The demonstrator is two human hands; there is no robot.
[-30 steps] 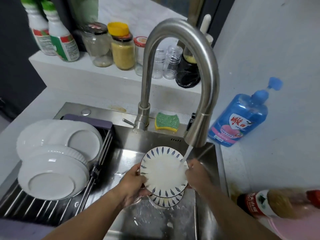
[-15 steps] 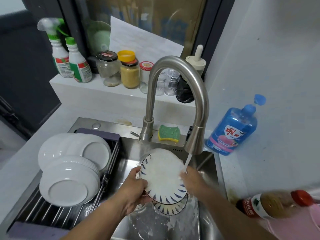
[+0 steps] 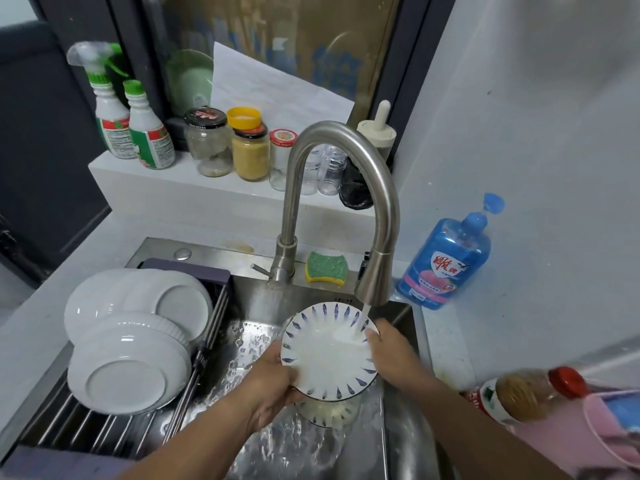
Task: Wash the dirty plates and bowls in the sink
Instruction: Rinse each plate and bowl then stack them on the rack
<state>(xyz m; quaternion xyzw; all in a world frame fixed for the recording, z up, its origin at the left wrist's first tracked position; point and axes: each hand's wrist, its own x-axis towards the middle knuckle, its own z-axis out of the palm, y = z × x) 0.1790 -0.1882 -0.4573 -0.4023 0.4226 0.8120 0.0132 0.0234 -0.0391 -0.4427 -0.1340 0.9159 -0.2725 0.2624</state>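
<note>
Soft, even indoor light falls from above, bright on the pale wall and dim toward the dark window pane, which holds hazy reflections. The steel faucet carries a pale sheen along its arch, and the wet plate is washed out almost to plain white (its blue marks stay crisp). Shadows are faint and soft-edged. Wide-angle bending bows the edges; the bottle at lower right is smeared and out of focus.

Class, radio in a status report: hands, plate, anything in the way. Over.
Left hand grips patterned plate at left rim, right hand at right rim. Faucet water hitting its face. Second patterned dish below, in sink.
</note>
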